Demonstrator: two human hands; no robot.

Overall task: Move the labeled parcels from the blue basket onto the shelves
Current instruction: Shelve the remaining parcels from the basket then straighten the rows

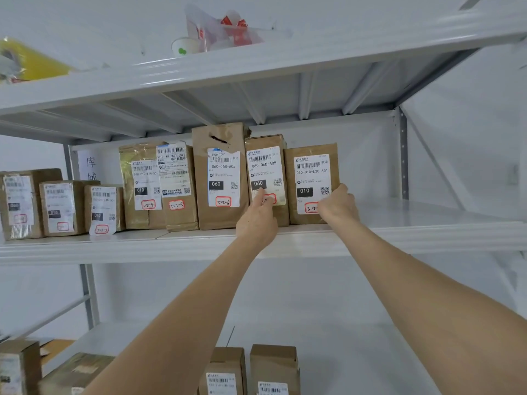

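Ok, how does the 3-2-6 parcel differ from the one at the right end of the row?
The 3-2-6 parcel is taller than the end parcel. Its black block reads 060; the end parcel's reads 010. Its top is creased with a dark mark; the end parcel's looks smooth. The right hand grips only the end parcel. Both are brown, white-labelled, upright on one shelf.

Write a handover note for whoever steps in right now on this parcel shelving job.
Right hand: grips the lower right edge of the rightmost 010 parcel, which is upright on the middle shelf.
Left hand: forefinger pressing on the neighbouring 060 parcel.
Done: a row of labeled parcels stands on that shelf.
Left: release both hands. The blue basket is out of view, so I cannot tell what remains.
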